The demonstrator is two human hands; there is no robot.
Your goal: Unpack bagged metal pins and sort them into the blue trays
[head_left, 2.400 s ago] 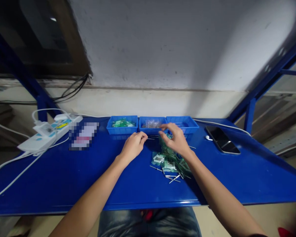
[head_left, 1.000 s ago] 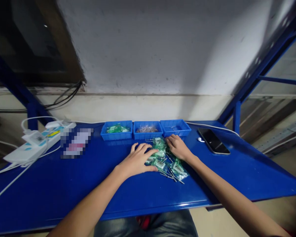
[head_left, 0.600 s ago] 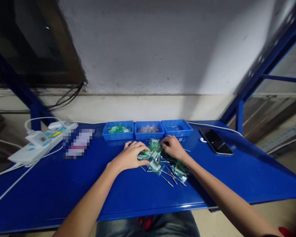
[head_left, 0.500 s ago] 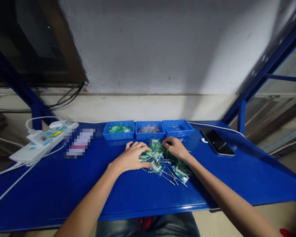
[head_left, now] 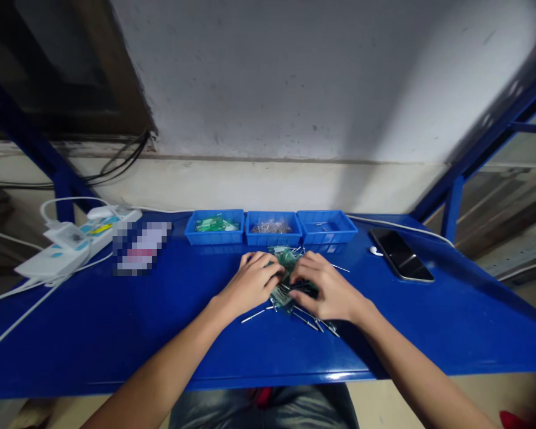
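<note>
In front of me lies a pile of small clear packets with green and white contents [head_left: 286,256], mixed with thin metal rods that look like blind rivets [head_left: 307,322]. My left hand [head_left: 252,280] presses into the pile's left side, its fingers curled onto the packets. From the right, my right hand [head_left: 326,286] curls over the pile, with dark rods showing between its thumb and fingers. The fingertips of both hands nearly meet. Much of the pile is hidden beneath them. One loose rivet [head_left: 255,314] lies below my left hand, another [head_left: 340,269] beyond my right.
Three blue bins stand along the back: the left bin [head_left: 214,238] holds green packets, the middle bin [head_left: 273,239] small clear-and-brown pieces, the right bin [head_left: 328,236] a few rods. A phone [head_left: 402,255] and white earbud [head_left: 375,251] lie right; a power strip [head_left: 67,253] lies left.
Both hands have moved inward, drawing the pile tighter together. My left fingers have curled in, and my right hand has come left and nearer over the packets. The view has shifted slightly.
</note>
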